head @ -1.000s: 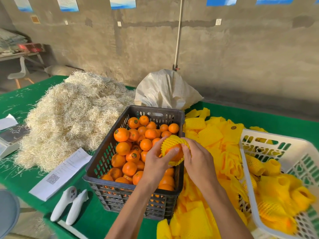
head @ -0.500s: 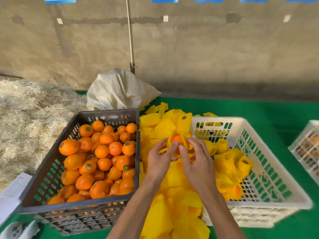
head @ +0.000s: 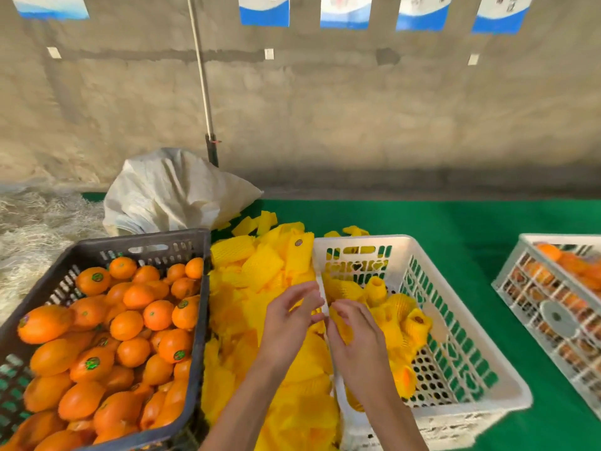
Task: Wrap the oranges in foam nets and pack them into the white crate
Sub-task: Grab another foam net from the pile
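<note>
A black crate (head: pixel 140 239) at the left is full of bare oranges (head: pixel 130 323). Loose yellow foam nets (head: pixel 260 271) are piled between it and the white crate (head: pixel 461 323), which holds several net-wrapped oranges (head: pixel 401 309). My right hand (head: pixel 357 336) is over the white crate's left wall, its fingers curled round a yellow net-wrapped orange (head: pixel 339 323) that is mostly hidden by them. My left hand (head: pixel 287 323) hovers just left of it above the net pile, fingers loosely spread and holding nothing.
A second white crate (head: pixel 553 307) with packed fruit stands at the far right on the green tablecloth (head: pixel 455 222). Behind the black crate are a white sack (head: pixel 172 193) and a straw heap (head: pixel 32 229). A pole (head: pixel 208 125) rises at the concrete wall.
Both hands carried the netted orange right, from over the black crate to the white crate's left wall. The left hand has let go; the view has swung right.
</note>
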`<state>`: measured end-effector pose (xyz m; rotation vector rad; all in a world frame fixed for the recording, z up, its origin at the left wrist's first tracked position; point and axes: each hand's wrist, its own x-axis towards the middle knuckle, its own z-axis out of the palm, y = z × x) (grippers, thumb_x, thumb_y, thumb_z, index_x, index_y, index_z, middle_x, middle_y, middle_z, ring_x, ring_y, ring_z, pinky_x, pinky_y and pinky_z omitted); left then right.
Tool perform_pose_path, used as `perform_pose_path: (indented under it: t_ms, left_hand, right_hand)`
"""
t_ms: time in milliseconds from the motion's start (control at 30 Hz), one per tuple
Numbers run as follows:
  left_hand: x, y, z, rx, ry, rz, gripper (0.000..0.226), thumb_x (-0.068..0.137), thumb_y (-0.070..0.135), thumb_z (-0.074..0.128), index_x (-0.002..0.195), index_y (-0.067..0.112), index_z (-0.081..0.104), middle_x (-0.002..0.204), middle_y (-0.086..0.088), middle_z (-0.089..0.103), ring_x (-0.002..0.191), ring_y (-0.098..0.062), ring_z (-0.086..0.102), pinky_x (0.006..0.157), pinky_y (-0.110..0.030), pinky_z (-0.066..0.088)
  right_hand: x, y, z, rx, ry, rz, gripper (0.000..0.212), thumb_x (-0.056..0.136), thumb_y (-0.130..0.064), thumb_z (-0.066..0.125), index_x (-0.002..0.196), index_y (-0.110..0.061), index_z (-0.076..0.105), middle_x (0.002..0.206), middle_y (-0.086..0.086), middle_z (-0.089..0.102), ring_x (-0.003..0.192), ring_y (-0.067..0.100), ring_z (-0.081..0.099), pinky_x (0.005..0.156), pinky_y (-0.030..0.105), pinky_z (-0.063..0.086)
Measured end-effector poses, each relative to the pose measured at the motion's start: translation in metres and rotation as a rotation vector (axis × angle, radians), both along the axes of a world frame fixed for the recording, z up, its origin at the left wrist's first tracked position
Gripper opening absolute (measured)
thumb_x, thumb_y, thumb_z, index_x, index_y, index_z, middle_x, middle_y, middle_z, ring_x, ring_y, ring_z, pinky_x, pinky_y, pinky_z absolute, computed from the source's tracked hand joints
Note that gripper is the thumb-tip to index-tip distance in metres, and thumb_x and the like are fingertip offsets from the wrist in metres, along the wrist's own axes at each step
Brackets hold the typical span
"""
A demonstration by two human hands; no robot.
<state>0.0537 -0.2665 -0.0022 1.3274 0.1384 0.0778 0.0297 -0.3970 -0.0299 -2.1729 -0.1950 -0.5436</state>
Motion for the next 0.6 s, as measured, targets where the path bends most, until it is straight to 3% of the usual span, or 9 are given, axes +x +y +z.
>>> perform_pose_path:
  t_ms: [67, 167, 267, 367, 467, 600]
  left_hand:
    - [-0.003, 0.021, -0.001, 0.021, 0.018, 0.041, 0.021, 0.100, 0.012, 0.066, 0.118, 0.003, 0.072, 0.116, -0.010, 0.074, 0.108, -0.030, 0.073, 0.087, -0.044, 0.062]
    - [-0.012, 0.062, -0.004, 0.070, 0.018, 0.110, 0.021, 0.101, 0.016, 0.065, 0.117, 0.006, 0.073, 0.117, -0.008, 0.074, 0.107, -0.025, 0.074, 0.088, -0.046, 0.062]
    - [-0.024, 0.104, -0.006, 0.088, 0.007, 0.183, 0.021, 0.102, 0.019, 0.064, 0.117, 0.009, 0.073, 0.120, -0.005, 0.073, 0.106, -0.021, 0.074, 0.088, -0.044, 0.063]
    - [-0.042, 0.146, -0.009, 0.101, 0.002, 0.259, 0.022, 0.103, 0.024, 0.063, 0.119, 0.013, 0.074, 0.119, -0.002, 0.074, 0.106, -0.018, 0.074, 0.088, -0.041, 0.063]
    - [-0.060, 0.184, -0.015, 0.115, 0.020, 0.344, 0.023, 0.102, 0.029, 0.065, 0.117, 0.016, 0.075, 0.116, 0.002, 0.076, 0.105, -0.015, 0.074, 0.083, -0.033, 0.064]
    - [-0.074, 0.224, -0.025, 0.116, 0.091, 0.409, 0.019, 0.100, 0.032, 0.068, 0.112, 0.020, 0.075, 0.107, 0.003, 0.078, 0.099, -0.013, 0.076, 0.079, -0.033, 0.063]
  right_hand:
    - [0.004, 0.011, -0.005, -0.042, 0.085, 0.065, 0.025, 0.095, -0.015, 0.068, 0.120, -0.016, 0.066, 0.121, -0.005, 0.062, 0.108, 0.011, 0.062, 0.092, 0.034, 0.053]
    - [0.006, 0.034, -0.013, -0.189, 0.301, 0.161, 0.039, 0.098, -0.026, 0.065, 0.136, -0.019, 0.057, 0.136, 0.000, 0.057, 0.124, 0.019, 0.056, 0.102, 0.038, 0.048]
    - [0.005, 0.057, -0.023, -0.447, 0.437, 0.185, 0.057, 0.100, -0.030, 0.060, 0.152, -0.019, 0.038, 0.152, 0.002, 0.041, 0.140, 0.024, 0.041, 0.110, 0.035, 0.039]
    - [0.001, 0.077, -0.029, -0.769, 0.485, 0.060, 0.058, 0.103, -0.019, 0.052, 0.155, -0.016, 0.026, 0.156, 0.011, 0.032, 0.144, 0.033, 0.032, 0.109, 0.037, 0.038]
    - [-0.002, 0.087, -0.029, -0.882, 0.536, -0.064, 0.043, 0.103, -0.008, 0.046, 0.145, -0.013, 0.039, 0.143, 0.015, 0.044, 0.134, 0.034, 0.043, 0.097, 0.035, 0.047]
    - [-0.001, 0.100, -0.021, -0.817, 0.510, -0.086, 0.028, 0.101, -0.006, 0.046, 0.128, -0.010, 0.054, 0.122, 0.015, 0.058, 0.116, 0.033, 0.057, 0.083, 0.039, 0.052]
